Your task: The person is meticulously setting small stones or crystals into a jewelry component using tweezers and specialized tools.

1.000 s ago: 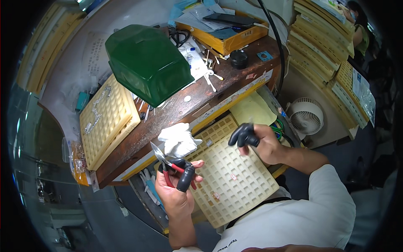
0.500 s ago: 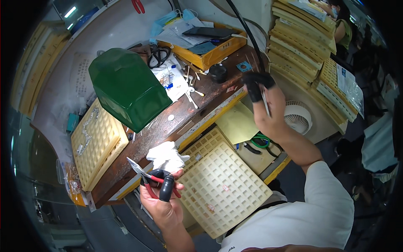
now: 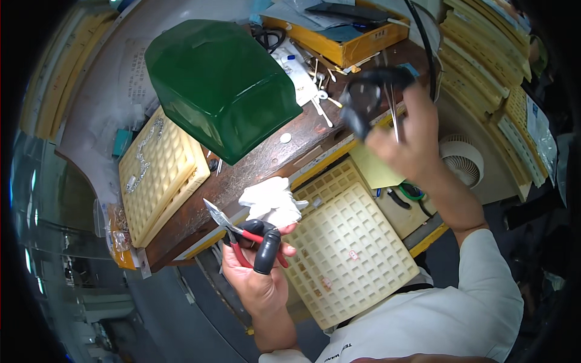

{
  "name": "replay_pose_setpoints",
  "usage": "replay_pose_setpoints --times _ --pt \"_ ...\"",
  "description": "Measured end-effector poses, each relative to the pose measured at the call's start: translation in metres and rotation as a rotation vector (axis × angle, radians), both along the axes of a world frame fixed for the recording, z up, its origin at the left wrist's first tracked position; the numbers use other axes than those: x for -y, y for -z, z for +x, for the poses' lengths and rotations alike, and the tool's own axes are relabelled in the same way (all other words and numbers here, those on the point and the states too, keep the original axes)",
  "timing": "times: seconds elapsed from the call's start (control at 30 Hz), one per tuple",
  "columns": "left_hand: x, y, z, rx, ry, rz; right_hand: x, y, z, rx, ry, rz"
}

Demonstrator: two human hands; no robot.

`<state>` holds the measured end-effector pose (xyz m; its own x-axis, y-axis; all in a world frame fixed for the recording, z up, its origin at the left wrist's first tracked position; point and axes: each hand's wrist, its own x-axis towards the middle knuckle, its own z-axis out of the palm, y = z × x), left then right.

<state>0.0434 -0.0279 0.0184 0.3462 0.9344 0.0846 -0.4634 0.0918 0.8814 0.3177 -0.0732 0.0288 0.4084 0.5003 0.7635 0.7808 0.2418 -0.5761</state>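
My left hand (image 3: 260, 281), with black finger cots, holds red-handled pliers (image 3: 216, 213), jaws pointing up-left, beside a crumpled white cloth (image 3: 270, 199). Below them lies a cream square-celled tray (image 3: 348, 227) with small pieces in some cells. My right hand (image 3: 411, 136), also in black cots and blurred by motion, is raised over the desk's front edge, closed on a thin metal tool, apparently tweezers (image 3: 395, 118). The cots and blur hide what lies under those fingertips.
A large green casing (image 3: 218, 85) stands on the wooden desk (image 3: 254, 169), beside a tray with a chain (image 3: 139, 163), cotton swabs and an orange box (image 3: 369, 45). A white fan (image 3: 461, 158), stacked yellow trays (image 3: 475, 66) and green-handled tools (image 3: 411, 191) are at right.
My right hand has risen from above the drawer to the desk top, now with the metal tool showing in it. My left hand still holds the pliers in much the same place.
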Motion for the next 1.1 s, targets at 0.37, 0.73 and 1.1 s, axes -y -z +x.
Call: replay_pose_setpoints --times 0.37,0.73,1.1 --pt "0.005 -0.001 0.003 0.01 -0.089 -0.029 0.018 0.023 -0.099 0.055 -0.562 0.078" --pt "0.008 -0.003 0.004 -0.008 -0.109 -0.036 0.018 0.024 -0.098 0.03 -0.548 0.055" --pt "0.009 -0.004 0.004 -0.063 -0.134 -0.015 0.018 0.024 -0.097 0.01 -0.545 0.044"
